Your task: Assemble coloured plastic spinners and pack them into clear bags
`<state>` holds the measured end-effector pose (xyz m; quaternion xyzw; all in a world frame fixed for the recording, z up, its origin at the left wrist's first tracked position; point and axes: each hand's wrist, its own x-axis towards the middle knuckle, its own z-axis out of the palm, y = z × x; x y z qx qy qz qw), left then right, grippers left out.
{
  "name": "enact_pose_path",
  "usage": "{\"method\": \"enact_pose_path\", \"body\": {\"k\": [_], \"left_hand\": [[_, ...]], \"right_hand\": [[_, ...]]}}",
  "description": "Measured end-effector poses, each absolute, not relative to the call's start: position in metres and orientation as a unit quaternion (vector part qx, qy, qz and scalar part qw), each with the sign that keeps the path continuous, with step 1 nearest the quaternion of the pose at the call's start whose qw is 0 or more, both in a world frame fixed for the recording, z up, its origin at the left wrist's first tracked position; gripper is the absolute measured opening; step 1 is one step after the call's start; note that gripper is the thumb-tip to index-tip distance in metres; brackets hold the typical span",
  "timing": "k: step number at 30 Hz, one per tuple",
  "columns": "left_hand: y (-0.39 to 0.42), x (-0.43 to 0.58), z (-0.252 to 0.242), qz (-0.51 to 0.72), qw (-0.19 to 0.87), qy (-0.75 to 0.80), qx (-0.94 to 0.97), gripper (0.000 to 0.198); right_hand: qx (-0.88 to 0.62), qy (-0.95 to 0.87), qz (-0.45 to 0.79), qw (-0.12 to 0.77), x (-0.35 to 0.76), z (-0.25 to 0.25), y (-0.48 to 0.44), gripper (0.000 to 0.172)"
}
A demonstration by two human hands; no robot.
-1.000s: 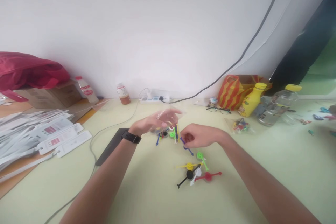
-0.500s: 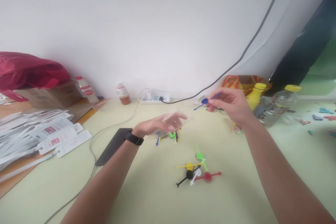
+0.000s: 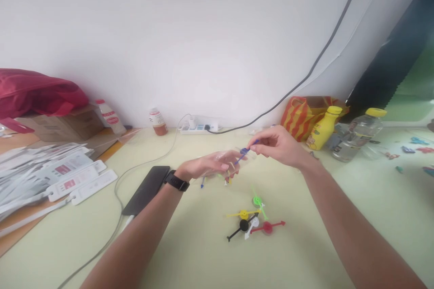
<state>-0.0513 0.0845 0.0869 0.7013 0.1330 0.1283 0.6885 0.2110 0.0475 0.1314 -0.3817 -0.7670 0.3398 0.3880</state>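
Observation:
Between the thumb and fingers of my right hand (image 3: 280,145) is a blue arrow spinner (image 3: 244,151) with a round hub, tilted down to the left. My left hand (image 3: 208,165) holds a clear plastic bag (image 3: 250,157), and the spinner's tip is at the bag's right end; whether it is inside I cannot tell. On the table in front lie a green spinner (image 3: 257,201), a yellow spinner (image 3: 243,214), a black spinner (image 3: 243,225), a white spinner (image 3: 255,222) and a red spinner (image 3: 267,227). More coloured spinners (image 3: 202,183) lie partly hidden beneath my left hand.
A dark phone (image 3: 146,192) and a grey cable lie by my left forearm. White tags (image 3: 69,176) are piled at the left. A power strip (image 3: 198,129) and a drink bottle (image 3: 158,122) stand by the wall; a yellow bottle (image 3: 323,128) and clear bottle (image 3: 357,137) stand right.
My right hand has moved left and down with the blue spinner, bringing it to the plastic bag. My left hand stays in nearly the same place. The spinners on the table have not moved.

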Motion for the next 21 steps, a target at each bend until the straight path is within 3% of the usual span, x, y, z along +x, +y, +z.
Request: {"method": "enact_pose_path", "body": {"k": [14, 21], "left_hand": [[0.087, -0.052, 0.086, 0.104, 0.634, 0.177, 0.745, 0.056], [0.086, -0.053, 0.088, 0.105, 0.616, 0.201, 0.755, 0.058]], "right_hand": [[-0.407, -0.769, 0.368, 0.328, 0.215, 0.131, 0.048, 0.016], [-0.408, -0.776, 0.387, 0.285, 0.221, 0.143, 0.039, 0.027]]}}
